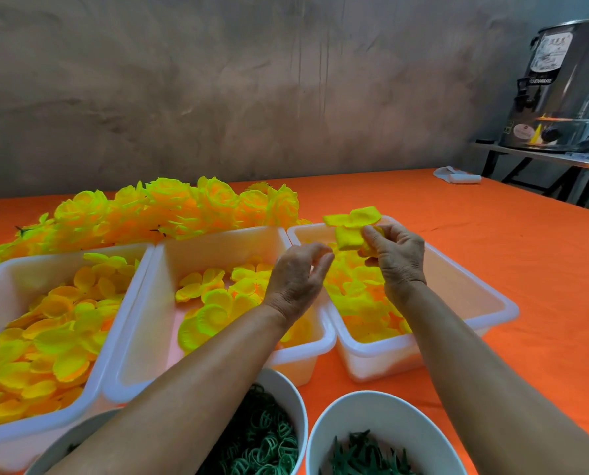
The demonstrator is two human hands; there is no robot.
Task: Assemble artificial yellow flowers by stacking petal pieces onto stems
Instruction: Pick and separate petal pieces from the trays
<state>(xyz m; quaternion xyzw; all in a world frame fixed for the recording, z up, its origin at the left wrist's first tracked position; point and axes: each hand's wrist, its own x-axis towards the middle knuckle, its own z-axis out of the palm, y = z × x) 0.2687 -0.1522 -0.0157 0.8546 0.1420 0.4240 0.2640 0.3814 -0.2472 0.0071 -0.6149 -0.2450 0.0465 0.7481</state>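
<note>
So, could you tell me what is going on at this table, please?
A person is making yellow artificial flowers. The right hand pinches a yellow petal piece above the right tub, which holds more petals. The left hand hovers beside it, fingers loosely curled, holding nothing that shows. Two more tubs hold petals, two bowls near the person hold green parts, and finished flowers lie piled behind the tubs.

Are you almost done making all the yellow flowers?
Not yet. A pile of finished flowers lies behind the trays. The right hand holds a petal piece; the left hand holds nothing. Three trays still hold many loose petals.
</note>
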